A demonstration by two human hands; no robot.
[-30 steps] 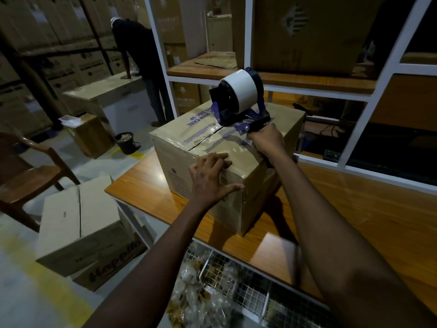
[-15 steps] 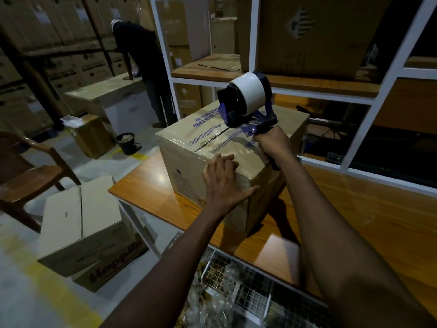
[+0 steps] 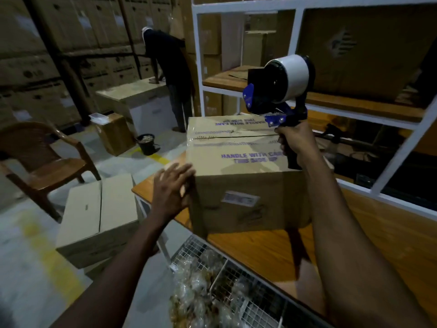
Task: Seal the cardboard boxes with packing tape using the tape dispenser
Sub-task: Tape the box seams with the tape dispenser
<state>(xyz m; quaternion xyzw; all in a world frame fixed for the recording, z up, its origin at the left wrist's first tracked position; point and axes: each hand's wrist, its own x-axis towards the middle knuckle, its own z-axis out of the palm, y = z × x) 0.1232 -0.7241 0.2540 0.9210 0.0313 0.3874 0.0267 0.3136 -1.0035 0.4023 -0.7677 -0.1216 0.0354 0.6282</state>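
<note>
- The cardboard box (image 3: 241, 181) stands upright on the wooden tabletop (image 3: 378, 233), near the tabletop's left end, in the middle of the view.
- Its flaps are closed. Purple print on top reads "HANDLE WITH CARE / THIS SIDE UP", and glossy clear tape lies along the centre seam and folds over the edge at 9 o'clock.
- A pale label sits on the near face of the box.
- The right hand (image 3: 295, 143) is clenched round the handle of the tape dispenser (image 3: 279, 91), at 2 o'clock from the box's centre.
- The dispenser, blue with a white tape roll, is held over the box's far right corner, roll uppermost. Whether its front end touches the cardboard cannot be told.
- The left hand (image 3: 172, 188) is released, with fingers straight and spread. It sits at 9 o'clock of the box with its fingertips at the near left vertical edge, and it is blurred.
- A second box (image 3: 99, 216) lies on the floor at 8 o'clock, well apart from the tabletop.
- A brown chair (image 3: 42, 157) stands at 9 o'clock of the view.
- A wire basket (image 3: 236, 280) of clear-wrapped items hangs below the tabletop's near edge at 6 o'clock.
- A white-framed shelf (image 3: 198, 67) rises behind the tabletop from 12 to 3 o'clock.
- A person (image 3: 170, 74) bends over another surface at 11 o'clock, with a black bucket (image 3: 146, 143) on the floor nearby.
</note>
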